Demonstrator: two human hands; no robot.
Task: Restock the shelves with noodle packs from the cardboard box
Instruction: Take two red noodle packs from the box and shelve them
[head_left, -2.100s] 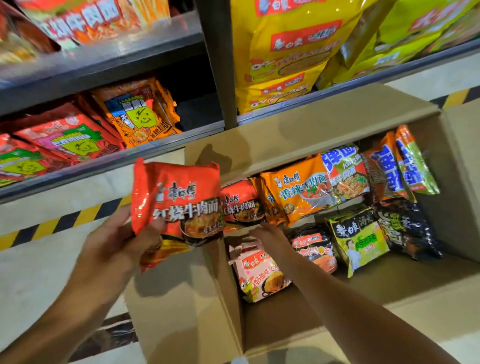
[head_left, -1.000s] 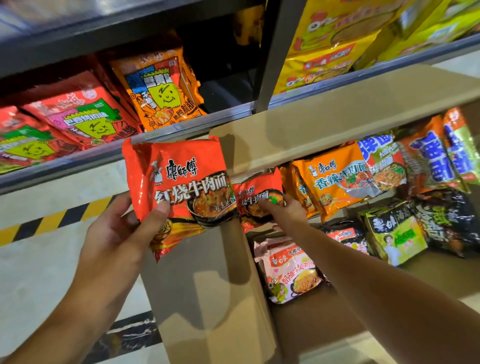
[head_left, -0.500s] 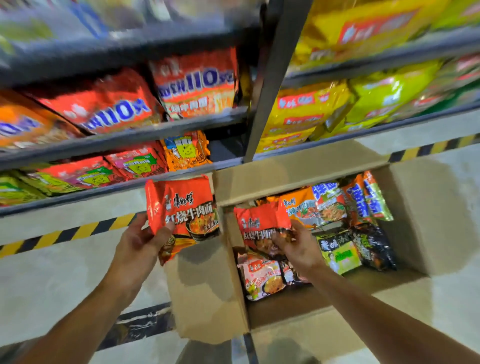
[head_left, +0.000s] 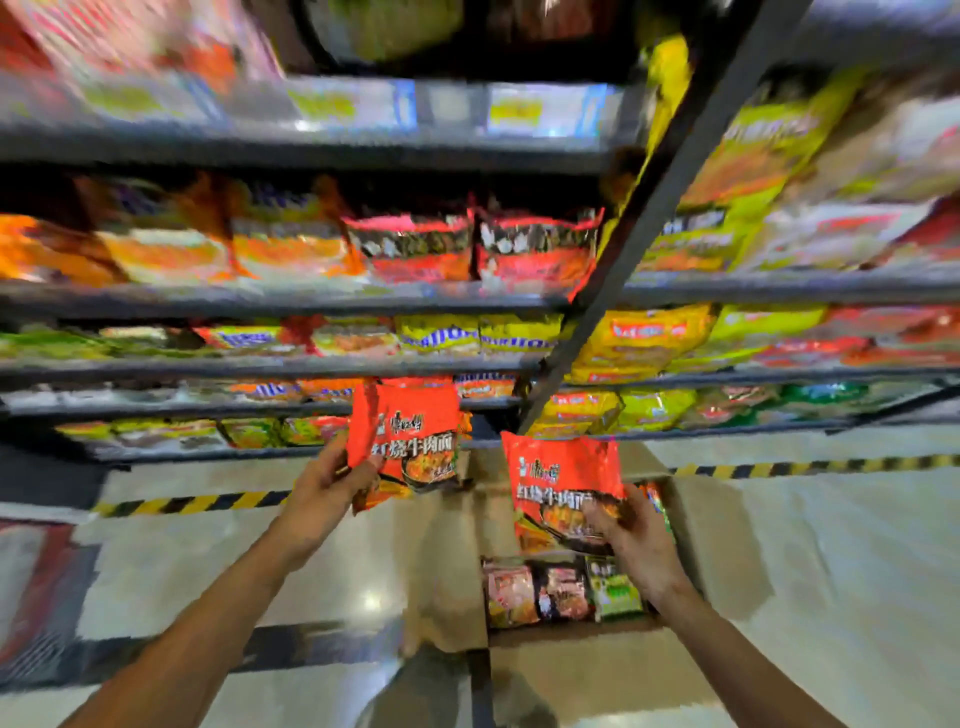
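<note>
My left hand (head_left: 332, 480) grips a red noodle pack (head_left: 408, 434) by its lower left corner, held up in front of the lower shelves. My right hand (head_left: 631, 535) grips a second red noodle pack (head_left: 558, 480) by its lower right, lifted above the open cardboard box (head_left: 722, 551). Several noodle packs (head_left: 561, 592) still lie on the box's bottom. Matching red packs (head_left: 472, 249) stand on a higher shelf near the dark upright post. The view is blurred.
Dark metal shelves (head_left: 280, 301) run across the whole view in several tiers, filled with orange, yellow and green packs. A slanted upright post (head_left: 649, 228) divides two bays. Yellow-black hazard tape (head_left: 192, 503) marks the shelf base. Glossy floor surrounds the box.
My right hand took a red pack out of the box and lifted it. The view tilted up sharply, bringing higher shelves into sight. My left hand kept holding its pack.
</note>
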